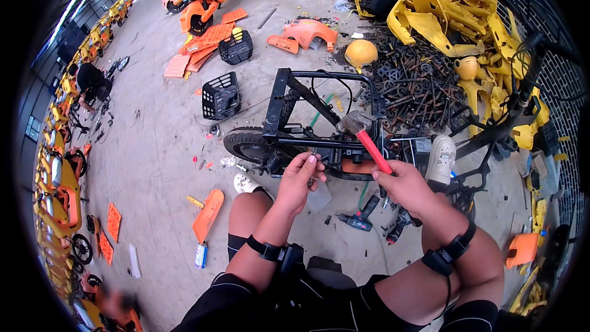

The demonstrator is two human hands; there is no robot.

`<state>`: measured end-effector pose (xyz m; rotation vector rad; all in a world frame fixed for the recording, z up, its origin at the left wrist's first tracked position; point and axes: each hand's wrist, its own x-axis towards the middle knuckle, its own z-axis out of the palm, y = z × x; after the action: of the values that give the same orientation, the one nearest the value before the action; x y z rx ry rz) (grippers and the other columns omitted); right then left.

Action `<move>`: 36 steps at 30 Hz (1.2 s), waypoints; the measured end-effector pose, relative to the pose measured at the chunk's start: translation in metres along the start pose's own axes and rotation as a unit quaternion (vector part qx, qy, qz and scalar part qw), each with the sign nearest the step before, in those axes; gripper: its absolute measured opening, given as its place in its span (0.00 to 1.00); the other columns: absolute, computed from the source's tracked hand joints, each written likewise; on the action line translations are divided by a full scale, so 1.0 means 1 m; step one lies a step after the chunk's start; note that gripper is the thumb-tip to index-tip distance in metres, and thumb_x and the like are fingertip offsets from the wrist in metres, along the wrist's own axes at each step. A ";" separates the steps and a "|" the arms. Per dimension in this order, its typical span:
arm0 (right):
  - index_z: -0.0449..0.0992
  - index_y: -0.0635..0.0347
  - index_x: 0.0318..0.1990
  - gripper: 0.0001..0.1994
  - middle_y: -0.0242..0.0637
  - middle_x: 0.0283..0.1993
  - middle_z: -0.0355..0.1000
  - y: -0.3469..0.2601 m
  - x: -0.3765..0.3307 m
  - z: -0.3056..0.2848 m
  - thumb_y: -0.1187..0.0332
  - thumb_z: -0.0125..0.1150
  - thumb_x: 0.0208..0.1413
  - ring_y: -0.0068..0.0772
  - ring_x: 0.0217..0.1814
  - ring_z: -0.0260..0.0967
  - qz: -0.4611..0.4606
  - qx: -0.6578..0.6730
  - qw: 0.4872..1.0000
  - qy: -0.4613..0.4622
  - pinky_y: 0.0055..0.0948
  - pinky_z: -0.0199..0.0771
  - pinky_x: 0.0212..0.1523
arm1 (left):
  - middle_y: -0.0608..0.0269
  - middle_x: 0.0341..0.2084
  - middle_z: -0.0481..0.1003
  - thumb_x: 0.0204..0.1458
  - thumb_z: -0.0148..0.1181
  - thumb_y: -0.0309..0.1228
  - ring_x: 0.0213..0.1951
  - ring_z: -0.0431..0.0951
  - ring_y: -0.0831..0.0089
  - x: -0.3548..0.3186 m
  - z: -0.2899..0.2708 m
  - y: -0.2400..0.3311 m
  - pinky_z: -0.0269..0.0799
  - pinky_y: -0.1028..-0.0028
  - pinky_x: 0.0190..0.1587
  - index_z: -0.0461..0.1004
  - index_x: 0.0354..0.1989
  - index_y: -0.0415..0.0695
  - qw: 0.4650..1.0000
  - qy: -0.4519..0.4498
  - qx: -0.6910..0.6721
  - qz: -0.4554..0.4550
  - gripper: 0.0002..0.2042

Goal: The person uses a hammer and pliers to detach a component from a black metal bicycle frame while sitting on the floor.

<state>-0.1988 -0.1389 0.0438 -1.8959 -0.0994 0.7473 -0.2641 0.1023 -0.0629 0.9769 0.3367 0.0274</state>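
My right hand (401, 185) is wrapped round the red handle of a hammer (372, 150). Its grey head is raised over the black scooter frame (275, 107), which lies in front of me with its rear wheel (243, 145) to the left. My left hand (298, 179) is at the frame's near side, thumb and fingers pinched together. A small dark piece shows at those fingertips, too small to name. Between the hands and just beyond them, an orange-brown part (357, 166) sits within the frame.
Two power drills (358, 214) (402, 226) lie on the floor near my right knee. Dark metal parts (418, 83) are heaped beyond the frame, with yellow body panels (439, 24) behind. A black basket (221, 95), an orange panel (208, 215) and a can (201, 256) lie leftward. Another person (92, 83) crouches far left.
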 end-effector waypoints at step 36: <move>0.74 0.64 0.53 0.14 0.28 0.40 0.73 -0.110 -0.060 0.040 0.71 0.63 0.62 0.16 0.42 0.67 -0.080 -0.041 0.994 -0.054 0.21 0.71 0.44 | 0.54 0.31 0.79 0.55 0.63 0.23 0.31 0.79 0.65 0.037 -0.060 0.107 0.73 0.73 0.37 0.80 0.43 0.37 0.770 0.161 0.450 0.423 0.08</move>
<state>-0.2399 -0.0812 0.1543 -1.8981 -0.3518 0.7451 -0.2329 0.2171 -0.0158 2.0396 0.1808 0.9500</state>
